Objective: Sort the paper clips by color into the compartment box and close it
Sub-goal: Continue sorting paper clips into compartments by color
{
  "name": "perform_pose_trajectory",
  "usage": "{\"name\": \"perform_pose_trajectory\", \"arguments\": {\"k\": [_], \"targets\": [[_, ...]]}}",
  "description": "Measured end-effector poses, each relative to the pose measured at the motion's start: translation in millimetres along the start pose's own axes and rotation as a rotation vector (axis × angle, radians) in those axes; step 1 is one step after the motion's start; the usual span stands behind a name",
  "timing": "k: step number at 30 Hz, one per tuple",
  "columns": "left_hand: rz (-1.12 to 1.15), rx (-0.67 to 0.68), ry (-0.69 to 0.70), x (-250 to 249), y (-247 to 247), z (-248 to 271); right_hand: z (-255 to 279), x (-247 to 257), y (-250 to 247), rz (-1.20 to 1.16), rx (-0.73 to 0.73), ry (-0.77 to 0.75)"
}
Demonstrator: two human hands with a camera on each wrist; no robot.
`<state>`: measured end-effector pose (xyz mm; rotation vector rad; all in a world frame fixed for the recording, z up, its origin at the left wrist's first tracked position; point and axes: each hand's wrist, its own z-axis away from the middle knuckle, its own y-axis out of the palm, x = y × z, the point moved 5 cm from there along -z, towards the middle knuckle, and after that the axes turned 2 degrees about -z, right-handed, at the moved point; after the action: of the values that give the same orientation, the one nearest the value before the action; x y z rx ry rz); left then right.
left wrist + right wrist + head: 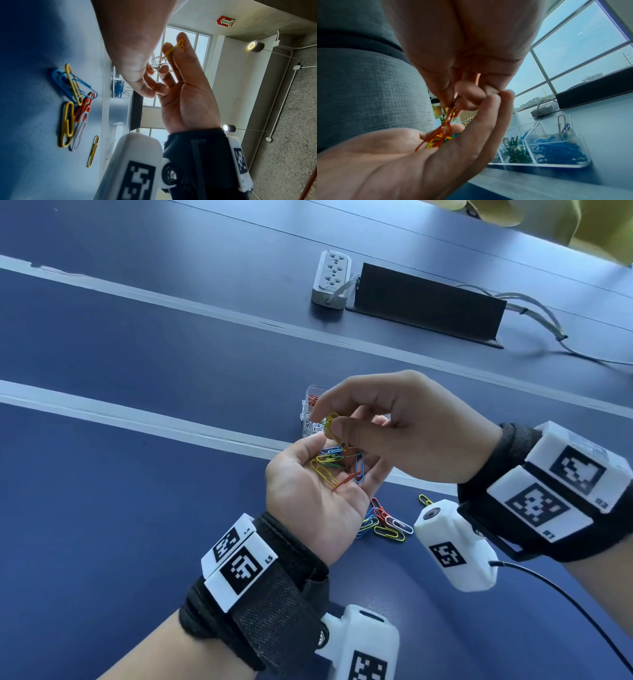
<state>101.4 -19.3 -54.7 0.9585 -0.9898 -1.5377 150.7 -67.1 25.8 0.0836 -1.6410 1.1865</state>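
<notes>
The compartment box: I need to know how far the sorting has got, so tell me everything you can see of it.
The compartment box is clear plastic, split by thin walls into cells, and it sits flat on the blue table, beyond both hands. Nothing covers the cells and no lid can be made out. One cell holds blue clips, the next green clips; the head view shows red clips and white clips in others. One clip stands upright against a wall. Neither hand touches the box.

Each bare forearm wore a wide black fabric wrist strap (274, 587) carrying white plastic blocks printed with black-and-white square marker tags (236, 563). Beside each strap, a white moulded camera housing (455, 546) bore a marker of its own; a thin black cable (565, 601) ran from the right one. A grey woven garment (368, 88) covered the torso.
</notes>
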Motion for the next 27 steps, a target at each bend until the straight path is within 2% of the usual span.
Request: {"name": "perform_pose_trajectory", "arguments": {"k": [3, 10, 16, 27], "targets": [[-0.011, -0.006, -0.003, -1, 1, 1, 0, -1, -3, -0.054, -0.054, 0.015], [-0.031, 0.024, -0.019, 0, 0, 0, 1, -1, -6, -0.135, -0.074, 0.049], [-0.123, 0.013, -0.063, 4, 1, 1, 0, -6, -12, -0.238, -0.179, 0.062], [-0.176, 0.057, -0.102, 6, 7, 6, 1, -9, -15, -0.377, -0.176, 0.091]]}}
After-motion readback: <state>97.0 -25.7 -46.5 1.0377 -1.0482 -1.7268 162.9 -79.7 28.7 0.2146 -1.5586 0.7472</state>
